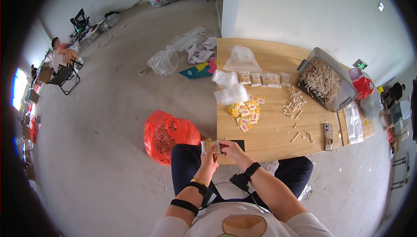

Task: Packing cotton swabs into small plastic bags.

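Over the near left edge of the table, both hands hold one small clear packet (207,146) with a printed label in it. My left hand (210,158) is closed on its lower side, thumb over the front. My right hand (231,149) pinches its right end. A dark flat thing (239,143) lies on the table edge just beyond the right hand. Below and left, a red plastic bag (153,138) stands open on the floor, filled with small brownish pieces too fine to make out. Yellow-and-white label cards (246,114) lie in a loose pile on the table.
Filled packets (272,80) stand in a row behind the cards, near clear empty bags (232,94). A grey tub (343,78) of pale sticks tilts at the back right; loose sticks (294,103) lie before it. A phone (328,137) rests nearby. Someone sits far left.
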